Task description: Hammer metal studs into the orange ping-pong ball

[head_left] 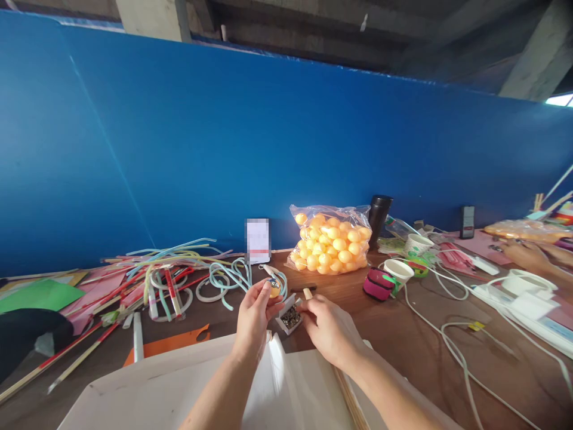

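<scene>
At lower centre, the left hand [254,316] pinches one shiny ball [274,289] between its fingers; the right hand [332,329] is at one small box [283,325], its grip unclear. Right of centre stands one black flask [379,220].

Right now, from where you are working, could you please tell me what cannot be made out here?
All in the head view:
- Back of the shiny round object: hidden by itself and the left hand.
- Whether the right hand touches the small box: its fingers hide this.
- What the dark pieces are: too small.
- Upright screen's content: pixelated.
- Rest of the co-worker's arms: cut off by the right edge.
</scene>
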`<state>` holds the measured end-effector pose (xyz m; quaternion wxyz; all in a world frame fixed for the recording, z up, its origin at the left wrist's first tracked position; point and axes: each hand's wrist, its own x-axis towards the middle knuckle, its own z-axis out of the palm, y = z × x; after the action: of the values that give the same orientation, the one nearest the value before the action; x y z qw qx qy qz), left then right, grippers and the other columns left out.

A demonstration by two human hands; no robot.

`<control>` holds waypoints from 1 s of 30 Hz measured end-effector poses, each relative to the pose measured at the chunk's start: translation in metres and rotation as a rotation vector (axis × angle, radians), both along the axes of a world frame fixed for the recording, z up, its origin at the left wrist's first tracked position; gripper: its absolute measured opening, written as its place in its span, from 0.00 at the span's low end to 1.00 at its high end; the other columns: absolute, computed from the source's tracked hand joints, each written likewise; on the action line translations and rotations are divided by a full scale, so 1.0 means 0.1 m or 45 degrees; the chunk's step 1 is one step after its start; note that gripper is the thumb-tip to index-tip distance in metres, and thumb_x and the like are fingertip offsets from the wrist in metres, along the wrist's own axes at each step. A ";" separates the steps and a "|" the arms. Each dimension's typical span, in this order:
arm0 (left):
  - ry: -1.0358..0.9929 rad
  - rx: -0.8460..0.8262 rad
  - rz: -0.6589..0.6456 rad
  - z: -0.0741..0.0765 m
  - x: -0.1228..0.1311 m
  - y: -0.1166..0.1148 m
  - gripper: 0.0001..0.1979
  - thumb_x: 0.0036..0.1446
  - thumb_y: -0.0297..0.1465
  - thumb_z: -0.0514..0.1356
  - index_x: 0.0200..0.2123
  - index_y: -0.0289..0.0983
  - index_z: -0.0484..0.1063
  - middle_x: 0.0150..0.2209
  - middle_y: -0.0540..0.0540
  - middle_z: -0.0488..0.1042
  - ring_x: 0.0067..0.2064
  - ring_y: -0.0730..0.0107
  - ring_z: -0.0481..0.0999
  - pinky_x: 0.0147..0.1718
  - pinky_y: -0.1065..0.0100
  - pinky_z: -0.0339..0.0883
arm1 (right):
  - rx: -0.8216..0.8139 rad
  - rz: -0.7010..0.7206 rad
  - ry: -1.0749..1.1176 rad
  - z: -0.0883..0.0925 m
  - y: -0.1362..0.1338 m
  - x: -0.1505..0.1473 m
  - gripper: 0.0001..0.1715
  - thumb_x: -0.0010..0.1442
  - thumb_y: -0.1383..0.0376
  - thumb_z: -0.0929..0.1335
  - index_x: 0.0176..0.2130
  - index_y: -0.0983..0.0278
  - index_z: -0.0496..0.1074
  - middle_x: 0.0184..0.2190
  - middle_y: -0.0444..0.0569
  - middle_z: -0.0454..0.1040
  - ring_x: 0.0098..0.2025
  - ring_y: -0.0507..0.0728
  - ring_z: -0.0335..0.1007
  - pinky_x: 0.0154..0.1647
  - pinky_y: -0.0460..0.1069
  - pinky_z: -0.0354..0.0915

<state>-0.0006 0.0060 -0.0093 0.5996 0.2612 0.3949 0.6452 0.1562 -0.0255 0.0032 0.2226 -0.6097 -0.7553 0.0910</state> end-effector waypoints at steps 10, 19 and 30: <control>0.023 0.018 -0.018 -0.01 0.00 -0.01 0.19 0.49 0.38 0.67 0.41 0.33 0.73 0.34 0.44 0.76 0.31 0.71 0.76 0.30 0.70 0.74 | -0.059 0.134 -0.278 0.05 0.17 -0.22 0.11 0.59 0.68 0.64 0.36 0.61 0.77 0.37 0.50 0.78 0.39 0.60 0.75 0.31 0.48 0.59; 0.040 0.004 -0.013 -0.01 0.00 -0.01 0.22 0.47 0.40 0.68 0.42 0.33 0.73 0.34 0.43 0.75 0.32 0.69 0.77 0.30 0.70 0.72 | -0.038 0.096 -0.355 0.01 0.21 -0.36 0.12 0.60 0.68 0.63 0.36 0.64 0.76 0.37 0.54 0.78 0.35 0.61 0.76 0.31 0.50 0.62; 0.060 0.014 -0.021 0.00 0.00 -0.01 0.22 0.47 0.41 0.68 0.42 0.34 0.73 0.36 0.43 0.76 0.32 0.70 0.77 0.31 0.70 0.73 | -0.026 0.108 -0.141 -0.03 0.21 -0.26 0.10 0.57 0.72 0.63 0.35 0.64 0.74 0.36 0.55 0.77 0.38 0.63 0.75 0.31 0.49 0.60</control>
<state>-0.0005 0.0054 -0.0095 0.5939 0.2830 0.4032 0.6361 0.1300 -0.0043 0.0007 0.1701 -0.5834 -0.7907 0.0741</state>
